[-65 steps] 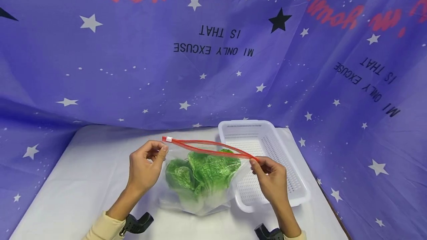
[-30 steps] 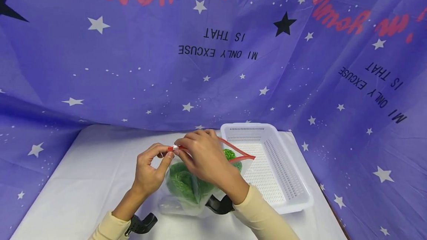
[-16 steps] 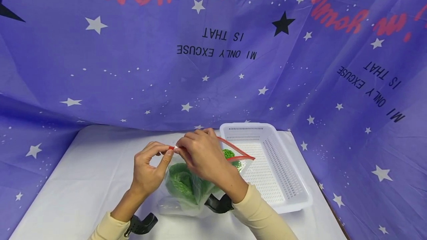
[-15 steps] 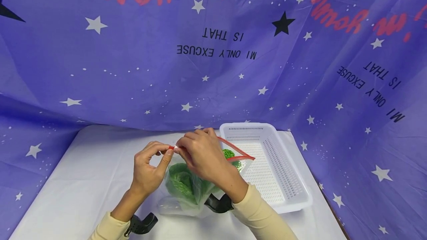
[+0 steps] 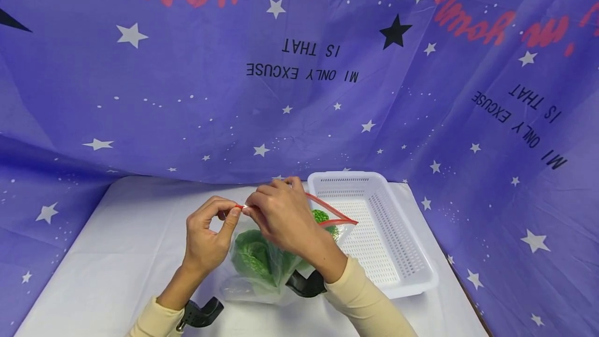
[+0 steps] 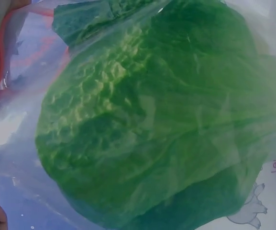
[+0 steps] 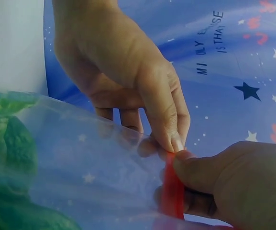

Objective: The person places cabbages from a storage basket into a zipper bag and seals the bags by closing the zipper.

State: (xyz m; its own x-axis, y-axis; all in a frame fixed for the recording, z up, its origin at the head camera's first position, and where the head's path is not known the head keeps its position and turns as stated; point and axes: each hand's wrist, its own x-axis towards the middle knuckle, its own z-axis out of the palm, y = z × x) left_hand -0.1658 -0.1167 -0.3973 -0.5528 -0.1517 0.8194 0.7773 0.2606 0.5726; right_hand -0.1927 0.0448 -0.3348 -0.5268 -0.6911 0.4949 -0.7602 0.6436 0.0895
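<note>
A clear slider bag [image 5: 343,233] with a red zip edge stands on the table, holding leafy green vegetables [image 5: 255,256] that look like lettuce or cabbage. My left hand [image 5: 206,238] pinches the left end of the red strip between thumb and forefinger. Right beside it, my right hand [image 5: 285,217] pinches the strip at the small white slider [image 5: 245,206], which its fingers mostly cover. To the right of that hand the zip edges are spread apart. One broad leaf [image 6: 142,120] fills the left wrist view. In the right wrist view, both hands' fingertips meet at the red strip [image 7: 173,191].
A white perforated plastic basket [image 5: 412,238] stands at the right behind the bag. White cloth covers the table [image 5: 140,233]. A purple star-printed curtain [image 5: 210,92] encloses the back and sides.
My right hand has left the zip's right end and crossed leftward to the slider beside my left hand, which now pinches the strip's end. Over the last half second both hands barely move.
</note>
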